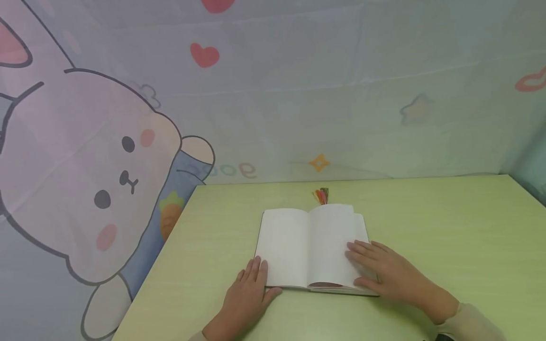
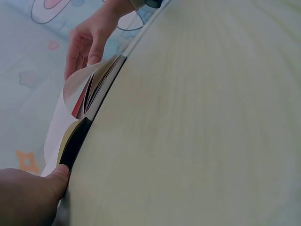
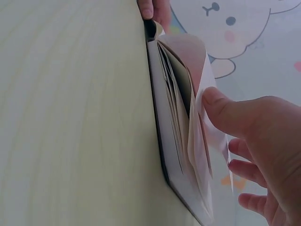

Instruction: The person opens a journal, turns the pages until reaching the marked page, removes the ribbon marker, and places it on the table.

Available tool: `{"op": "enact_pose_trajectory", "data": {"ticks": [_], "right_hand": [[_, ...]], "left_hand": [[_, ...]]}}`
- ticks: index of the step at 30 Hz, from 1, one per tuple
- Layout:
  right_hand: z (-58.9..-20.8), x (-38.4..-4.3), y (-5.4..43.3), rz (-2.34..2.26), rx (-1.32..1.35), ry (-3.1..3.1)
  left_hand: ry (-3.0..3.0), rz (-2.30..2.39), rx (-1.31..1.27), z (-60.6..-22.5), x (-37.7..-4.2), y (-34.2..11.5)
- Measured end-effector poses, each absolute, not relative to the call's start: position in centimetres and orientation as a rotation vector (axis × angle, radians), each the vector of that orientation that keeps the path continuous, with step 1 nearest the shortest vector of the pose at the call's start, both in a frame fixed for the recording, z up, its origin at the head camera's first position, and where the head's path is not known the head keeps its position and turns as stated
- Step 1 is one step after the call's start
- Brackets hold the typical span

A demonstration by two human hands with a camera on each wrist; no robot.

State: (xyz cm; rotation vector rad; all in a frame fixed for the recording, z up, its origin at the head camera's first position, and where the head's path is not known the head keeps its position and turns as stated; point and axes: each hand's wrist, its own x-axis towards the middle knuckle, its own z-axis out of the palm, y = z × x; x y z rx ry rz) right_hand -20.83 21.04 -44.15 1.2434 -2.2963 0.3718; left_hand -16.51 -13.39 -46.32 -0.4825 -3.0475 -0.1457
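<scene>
An open notebook [image 1: 285, 246] lies on the table with blank white pages facing up. One right-hand page [image 1: 330, 241] bows up from the stack below, its curve plain in the right wrist view. My left hand [image 1: 249, 291] rests on the notebook's lower left edge with fingers extended; its thumb touches the dark cover [image 2: 75, 143] in the left wrist view. On the other side, my right hand [image 1: 390, 272] touches the raised page with thumb and fingertips, fingers spread and fairly straight. Beneath that page, a thick block of inner leaves [image 3: 176, 99] shows.
A multicoloured tassel [image 1: 322, 195] sticks out past the notebook's top edge. The pale yellow-green table [image 1: 448, 227] ends at a hanging cloth [image 1: 298, 118] printed with hearts, stars and a large rabbit [image 1: 81, 166] on the left.
</scene>
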Motion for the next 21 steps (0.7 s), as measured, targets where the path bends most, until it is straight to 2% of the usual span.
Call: {"op": "enact_pose_trajectory", "data": {"ticks": [21], "right_hand": [[-45.0, -22.9, 20.6, 0.401, 1.317, -2.201]], "left_hand": [[-3.055, -0.117, -0.494, -46.4, -17.0, -13.4]]}}
